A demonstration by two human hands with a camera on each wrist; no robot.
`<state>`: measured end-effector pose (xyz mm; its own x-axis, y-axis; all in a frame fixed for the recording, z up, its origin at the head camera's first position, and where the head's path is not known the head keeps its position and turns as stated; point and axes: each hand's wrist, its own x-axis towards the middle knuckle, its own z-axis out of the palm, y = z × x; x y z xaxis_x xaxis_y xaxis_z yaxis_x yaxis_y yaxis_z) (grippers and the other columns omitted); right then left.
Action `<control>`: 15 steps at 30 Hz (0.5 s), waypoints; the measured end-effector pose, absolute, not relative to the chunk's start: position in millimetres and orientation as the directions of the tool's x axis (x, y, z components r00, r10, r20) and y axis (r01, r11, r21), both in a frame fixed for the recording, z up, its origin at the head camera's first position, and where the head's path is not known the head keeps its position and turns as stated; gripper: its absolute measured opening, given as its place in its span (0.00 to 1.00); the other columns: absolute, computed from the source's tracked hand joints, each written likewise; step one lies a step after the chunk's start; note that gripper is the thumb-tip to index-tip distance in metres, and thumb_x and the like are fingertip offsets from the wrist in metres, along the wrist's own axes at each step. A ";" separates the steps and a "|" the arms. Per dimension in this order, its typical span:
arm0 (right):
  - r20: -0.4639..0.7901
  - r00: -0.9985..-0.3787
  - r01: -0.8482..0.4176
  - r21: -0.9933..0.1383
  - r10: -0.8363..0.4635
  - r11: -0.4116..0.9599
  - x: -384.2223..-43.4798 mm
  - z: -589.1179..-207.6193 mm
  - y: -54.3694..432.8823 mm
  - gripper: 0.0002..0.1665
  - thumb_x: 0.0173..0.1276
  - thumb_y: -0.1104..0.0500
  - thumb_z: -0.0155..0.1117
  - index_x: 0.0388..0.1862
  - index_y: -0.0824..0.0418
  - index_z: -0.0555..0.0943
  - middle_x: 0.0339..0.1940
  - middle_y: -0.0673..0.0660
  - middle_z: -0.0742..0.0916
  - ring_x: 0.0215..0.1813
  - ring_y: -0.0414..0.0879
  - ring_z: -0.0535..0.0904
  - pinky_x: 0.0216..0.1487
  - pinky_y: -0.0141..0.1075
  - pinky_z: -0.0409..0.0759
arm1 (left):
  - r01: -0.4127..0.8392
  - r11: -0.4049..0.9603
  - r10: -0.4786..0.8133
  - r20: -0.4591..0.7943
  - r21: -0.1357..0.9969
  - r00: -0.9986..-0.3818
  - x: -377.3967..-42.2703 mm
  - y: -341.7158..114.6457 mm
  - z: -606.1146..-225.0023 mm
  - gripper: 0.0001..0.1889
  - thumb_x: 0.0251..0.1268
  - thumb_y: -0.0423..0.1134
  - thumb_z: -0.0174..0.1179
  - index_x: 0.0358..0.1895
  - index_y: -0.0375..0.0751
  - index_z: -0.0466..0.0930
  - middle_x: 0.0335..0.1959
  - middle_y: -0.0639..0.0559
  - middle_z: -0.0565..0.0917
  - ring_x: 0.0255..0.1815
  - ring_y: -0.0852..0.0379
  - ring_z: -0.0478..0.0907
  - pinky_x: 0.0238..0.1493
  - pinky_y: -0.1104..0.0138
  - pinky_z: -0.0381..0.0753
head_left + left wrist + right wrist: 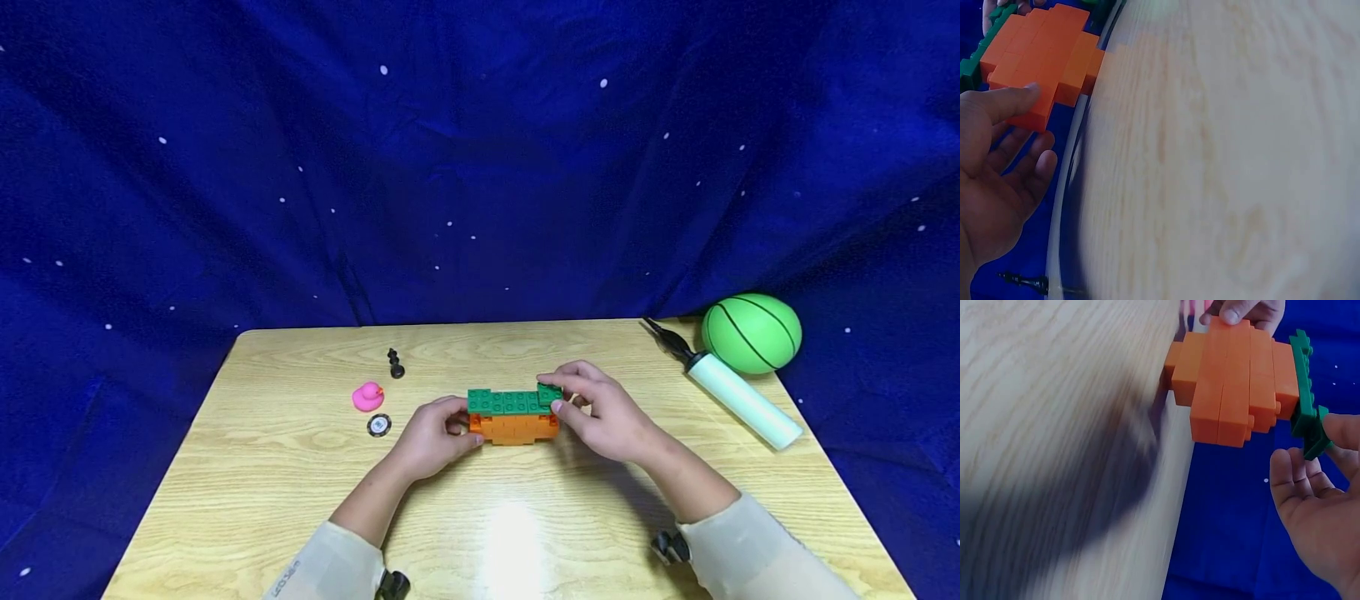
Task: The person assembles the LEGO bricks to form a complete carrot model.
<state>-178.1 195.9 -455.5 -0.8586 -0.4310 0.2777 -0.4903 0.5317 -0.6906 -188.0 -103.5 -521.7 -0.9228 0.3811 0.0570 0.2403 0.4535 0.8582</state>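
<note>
An orange building-brick block (513,429), stepped at its ends, stands on the wooden table with a row of green bricks (510,402) along its top. My left hand (435,437) grips the block's left end, thumb on the near face in the left wrist view (1035,94). At the other end, my right hand (600,408) pinches a small green brick (1316,440) between thumb and fingers. That brick touches the right end of the green row. Whether it is fully pressed on, I cannot tell.
Left of the block lie a pink rubber duck (368,397), a black chess piece (396,364) and a poker chip (379,425). At the right are a green ball (752,333) and a hand pump (742,400). A dark blue curtain (480,167) hangs behind the table (285,483).
</note>
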 end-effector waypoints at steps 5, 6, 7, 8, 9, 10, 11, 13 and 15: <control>0.264 -0.860 -0.479 -0.714 -0.436 0.511 -175.2 -456.6 193.0 0.23 0.74 0.65 0.65 0.66 0.58 0.82 0.56 0.52 0.81 0.49 0.44 0.79 0.50 0.39 0.85 | 0.250 0.461 0.381 0.065 0.851 -0.922 -187.1 -103.9 -522.6 0.20 0.61 0.36 0.76 0.56 0.41 0.85 0.47 0.55 0.85 0.44 0.55 0.83 0.46 0.65 0.84; 0.259 -0.863 -0.472 -0.722 -0.435 0.506 -174.7 -456.6 192.6 0.23 0.74 0.65 0.65 0.66 0.58 0.82 0.56 0.52 0.81 0.50 0.44 0.79 0.50 0.39 0.85 | 0.254 0.463 0.380 0.068 0.849 -0.922 -186.8 -104.1 -522.8 0.20 0.61 0.37 0.76 0.56 0.41 0.85 0.47 0.54 0.85 0.44 0.55 0.82 0.46 0.66 0.83; 0.254 -0.865 -0.466 -0.727 -0.433 0.504 -174.4 -456.4 192.5 0.23 0.74 0.65 0.65 0.66 0.59 0.82 0.56 0.52 0.80 0.50 0.44 0.80 0.50 0.40 0.85 | 0.258 0.463 0.380 0.073 0.848 -0.922 -186.9 -104.1 -522.7 0.19 0.61 0.37 0.76 0.55 0.41 0.85 0.47 0.54 0.85 0.44 0.55 0.82 0.46 0.66 0.83; 0.250 -0.866 -0.461 -0.733 -0.432 0.500 -174.1 -456.2 192.4 0.23 0.74 0.66 0.65 0.66 0.59 0.82 0.56 0.52 0.80 0.50 0.44 0.80 0.50 0.40 0.86 | 0.262 0.462 0.380 0.077 0.847 -0.922 -187.0 -104.1 -522.6 0.19 0.61 0.37 0.76 0.55 0.40 0.85 0.47 0.54 0.85 0.43 0.55 0.82 0.45 0.65 0.83; 0.248 -0.867 -0.459 -0.736 -0.433 0.498 -173.8 -456.2 192.4 0.23 0.74 0.66 0.65 0.66 0.60 0.82 0.56 0.52 0.80 0.50 0.44 0.80 0.50 0.40 0.86 | 0.265 0.461 0.381 0.081 0.847 -0.921 -187.0 -103.9 -522.3 0.19 0.61 0.37 0.76 0.55 0.40 0.85 0.46 0.54 0.85 0.43 0.55 0.82 0.45 0.65 0.83; 0.251 -0.866 -0.461 -0.733 -0.432 0.499 -173.5 -456.1 192.4 0.23 0.73 0.66 0.65 0.66 0.59 0.83 0.56 0.51 0.80 0.49 0.44 0.80 0.49 0.39 0.85 | 0.267 0.459 0.382 0.083 0.847 -0.920 -187.1 -104.0 -522.4 0.19 0.61 0.37 0.76 0.55 0.40 0.85 0.46 0.54 0.85 0.43 0.54 0.82 0.45 0.65 0.83; 0.256 -0.864 -0.467 -0.729 -0.433 0.501 -173.2 -456.0 192.4 0.23 0.73 0.66 0.66 0.65 0.59 0.83 0.56 0.52 0.80 0.47 0.44 0.80 0.47 0.38 0.85 | 0.266 0.459 0.380 0.083 0.848 -0.921 -186.9 -103.8 -522.1 0.19 0.61 0.37 0.76 0.55 0.40 0.86 0.46 0.55 0.85 0.43 0.55 0.82 0.45 0.66 0.83; 0.270 -0.860 -0.479 -0.719 -0.433 0.504 -172.8 -456.2 192.7 0.23 0.72 0.66 0.66 0.65 0.58 0.83 0.56 0.52 0.81 0.45 0.44 0.79 0.44 0.37 0.82 | 0.267 0.456 0.381 0.085 0.849 -0.921 -186.9 -103.6 -522.2 0.19 0.61 0.37 0.76 0.55 0.41 0.86 0.46 0.55 0.85 0.43 0.55 0.82 0.44 0.66 0.83; 0.283 -0.856 -0.490 -0.709 -0.432 0.508 -172.5 -456.3 192.7 0.23 0.72 0.66 0.67 0.64 0.57 0.84 0.55 0.52 0.81 0.45 0.44 0.78 0.43 0.36 0.80 | 0.267 0.455 0.380 0.086 0.850 -0.921 -186.8 -103.3 -522.3 0.19 0.61 0.37 0.76 0.55 0.41 0.86 0.47 0.55 0.85 0.43 0.55 0.82 0.45 0.66 0.83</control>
